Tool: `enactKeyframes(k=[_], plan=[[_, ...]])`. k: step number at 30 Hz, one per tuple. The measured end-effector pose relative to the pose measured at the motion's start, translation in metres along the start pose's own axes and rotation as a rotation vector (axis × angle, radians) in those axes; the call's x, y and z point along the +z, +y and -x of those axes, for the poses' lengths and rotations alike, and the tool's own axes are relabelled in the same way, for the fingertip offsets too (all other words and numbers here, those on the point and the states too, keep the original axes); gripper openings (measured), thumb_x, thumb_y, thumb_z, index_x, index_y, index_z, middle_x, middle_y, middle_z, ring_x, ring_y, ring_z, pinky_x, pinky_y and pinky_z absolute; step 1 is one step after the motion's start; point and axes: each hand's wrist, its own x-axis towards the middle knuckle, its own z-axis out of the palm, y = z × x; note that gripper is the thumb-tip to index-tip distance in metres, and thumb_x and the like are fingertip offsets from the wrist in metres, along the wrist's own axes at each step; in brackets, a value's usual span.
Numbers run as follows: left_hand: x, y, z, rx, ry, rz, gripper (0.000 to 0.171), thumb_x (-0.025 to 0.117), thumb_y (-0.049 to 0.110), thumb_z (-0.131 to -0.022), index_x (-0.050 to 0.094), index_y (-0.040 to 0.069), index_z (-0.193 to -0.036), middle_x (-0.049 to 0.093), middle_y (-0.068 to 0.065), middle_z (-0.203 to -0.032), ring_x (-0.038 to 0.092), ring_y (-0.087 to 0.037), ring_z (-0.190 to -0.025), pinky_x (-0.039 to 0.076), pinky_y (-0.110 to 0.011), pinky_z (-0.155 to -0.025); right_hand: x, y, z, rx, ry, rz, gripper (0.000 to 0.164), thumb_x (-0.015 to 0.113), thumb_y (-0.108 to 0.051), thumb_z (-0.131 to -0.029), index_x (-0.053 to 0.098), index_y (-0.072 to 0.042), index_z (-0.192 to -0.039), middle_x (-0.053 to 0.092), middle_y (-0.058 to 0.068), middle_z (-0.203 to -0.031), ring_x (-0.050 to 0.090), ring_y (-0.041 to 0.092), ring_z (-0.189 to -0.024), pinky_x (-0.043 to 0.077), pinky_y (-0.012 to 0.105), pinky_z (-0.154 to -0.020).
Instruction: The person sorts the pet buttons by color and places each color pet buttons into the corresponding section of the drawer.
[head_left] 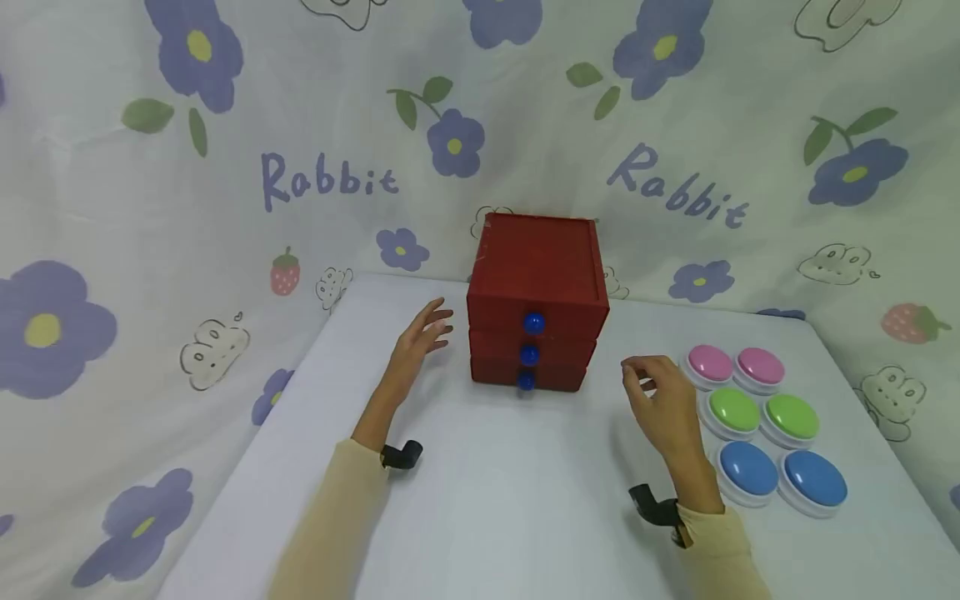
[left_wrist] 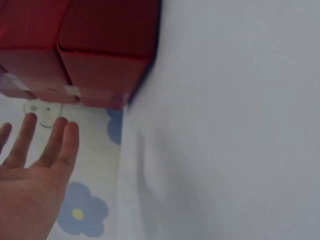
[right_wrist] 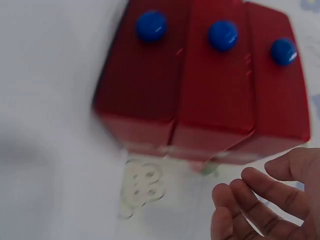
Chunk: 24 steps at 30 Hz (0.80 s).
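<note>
A red box of three stacked drawers (head_left: 536, 258) stands at the back middle of the white table, each drawer front bearing a round blue knob (head_left: 534, 323). All three drawers look closed. To the left of the box my left hand (head_left: 411, 350) hovers apart from it, fingers spread and loosely bent, holding nothing. My right hand (head_left: 663, 404) is at the box's right front, between it and the coloured buttons, with relaxed, slightly bent fingers and nothing in them. In the right wrist view the knobbed drawer fronts (right_wrist: 215, 85) lie beyond the fingertips.
Several round push buttons with white bases stand in two columns at the right: pink (head_left: 710, 362), green (head_left: 735, 409) and blue (head_left: 748, 468). A patterned cloth (head_left: 337, 100) hangs behind the table (head_left: 510, 500). Each wrist wears a small black camera mount (head_left: 401, 454).
</note>
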Motion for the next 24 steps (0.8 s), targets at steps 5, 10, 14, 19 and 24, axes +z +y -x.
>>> enactKeyframes(k=[5,10,14,19,24], plan=[[0.013,0.005,0.000,0.116,-0.046,0.130,0.054,0.055,0.009,-0.103,0.037,0.012,-0.154,0.044,-0.017,-0.150,0.043,-0.045,-0.134,0.045,-0.043,-0.107,0.007,-0.036,0.001,-0.121,0.086,-0.092,0.010,0.068,-0.002,-0.092,0.074,-0.004,-0.100,0.068,0.003,-0.096,0.062,0.015,-0.081,0.050,0.015,-0.068],[0.018,0.020,0.004,0.091,-0.047,0.031,0.055,0.068,0.008,-0.096,0.048,0.008,-0.148,0.050,-0.008,-0.146,0.050,-0.038,-0.130,0.049,-0.034,-0.103,0.021,-0.060,0.001,-0.178,0.068,-0.146,0.015,0.069,-0.002,-0.091,0.074,-0.007,-0.104,0.067,-0.001,-0.095,0.061,0.013,-0.083,0.050,0.016,-0.069],[0.018,0.032,0.008,0.076,-0.024,-0.045,0.054,0.073,0.010,-0.092,0.054,0.004,-0.142,0.054,-0.009,-0.140,0.055,-0.032,-0.125,0.047,-0.043,-0.104,0.036,-0.068,0.000,-0.191,0.063,-0.164,0.014,0.072,-0.003,-0.090,0.073,-0.006,-0.104,0.065,-0.002,-0.092,0.062,0.014,-0.080,0.051,0.020,-0.066],[0.020,0.035,0.008,0.048,-0.011,-0.072,0.052,0.074,0.013,-0.092,0.057,0.008,-0.140,0.055,-0.005,-0.139,0.056,-0.026,-0.124,0.050,-0.044,-0.101,0.050,-0.068,-0.007,-0.215,0.073,-0.173,0.013,0.075,-0.006,-0.089,0.072,-0.003,-0.101,0.064,0.001,-0.090,0.061,0.014,-0.074,0.052,0.026,-0.059],[0.026,0.035,0.002,0.030,-0.035,-0.077,0.053,0.075,0.017,-0.092,0.056,0.011,-0.141,0.054,-0.002,-0.140,0.056,-0.023,-0.124,0.051,-0.041,-0.100,0.057,-0.065,-0.016,-0.209,0.105,-0.153,0.014,0.077,-0.008,-0.088,0.072,-0.003,-0.100,0.064,0.004,-0.087,0.058,0.013,-0.071,0.051,0.022,-0.057]])
